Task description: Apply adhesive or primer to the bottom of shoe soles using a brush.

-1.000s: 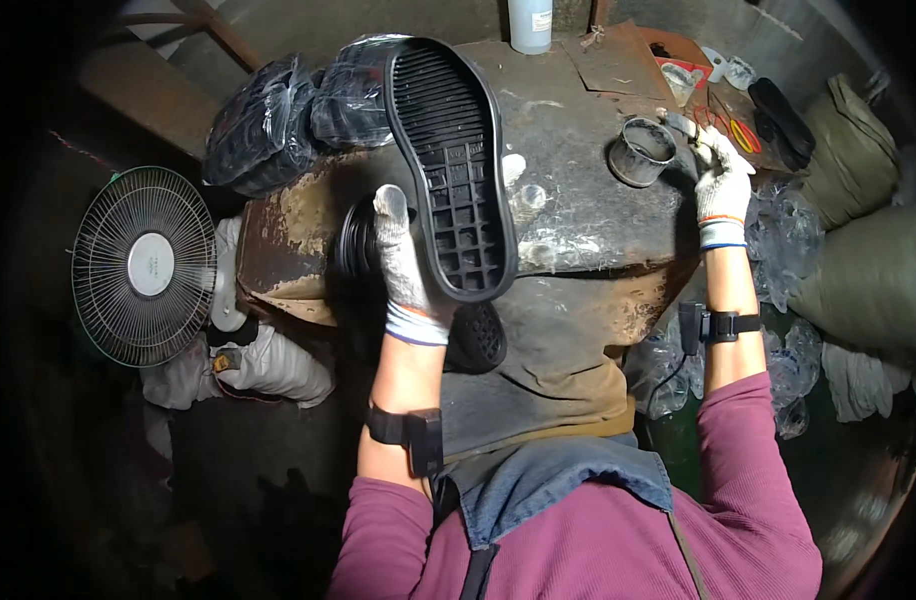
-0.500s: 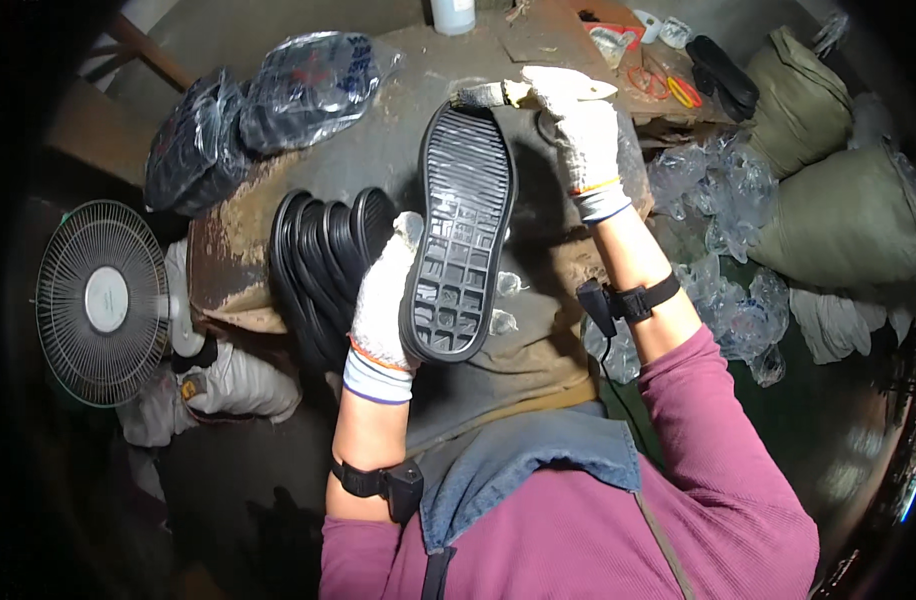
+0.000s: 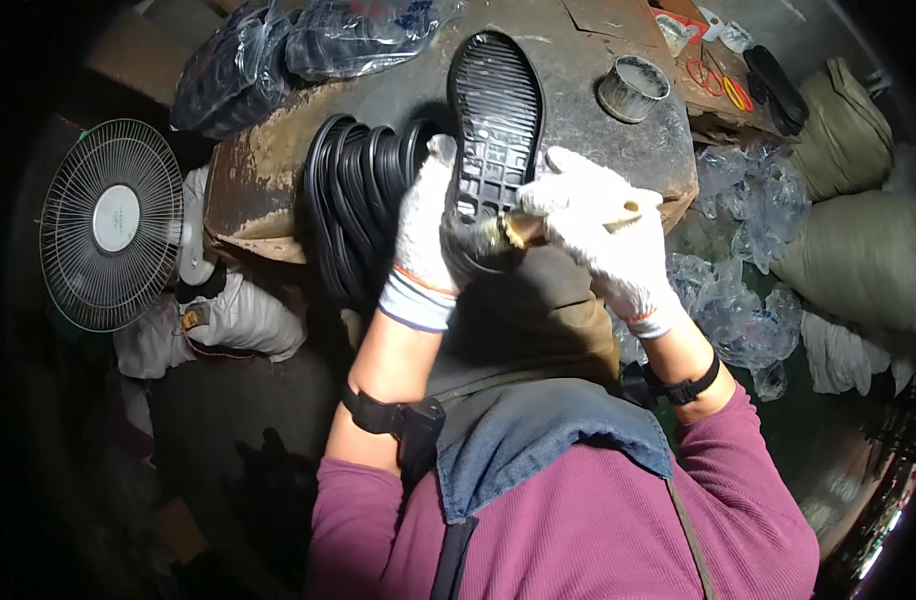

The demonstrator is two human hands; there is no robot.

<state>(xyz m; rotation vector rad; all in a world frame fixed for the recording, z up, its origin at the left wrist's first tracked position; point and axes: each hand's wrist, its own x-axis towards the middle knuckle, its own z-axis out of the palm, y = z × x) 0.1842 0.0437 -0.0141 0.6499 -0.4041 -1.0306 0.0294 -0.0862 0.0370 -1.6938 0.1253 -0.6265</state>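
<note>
My left hand (image 3: 425,220), in a white knit glove, grips a black rubber shoe sole (image 3: 497,110) by its left edge. The sole's ribbed and gridded inner side faces up. My gloved right hand (image 3: 603,220) is closed round the handle of a brush (image 3: 518,230). The brush's bristles lie on the heel end of the sole, close to my body. Left of my left hand, several more black soles (image 3: 363,200) stand in a row on edge at the table's near side.
A small round tin (image 3: 633,90) stands on the worn table (image 3: 588,60). Plastic-wrapped bundles (image 3: 363,40) lie at the far left, above a white fan (image 3: 113,220). At the right are scissors (image 3: 735,92), clear plastic bags (image 3: 748,320) and green sacks (image 3: 858,250).
The brush has gone from the sole's far toe end to its near heel end. My right hand has come closer to my body. The view has shifted, and the tin now shows.
</note>
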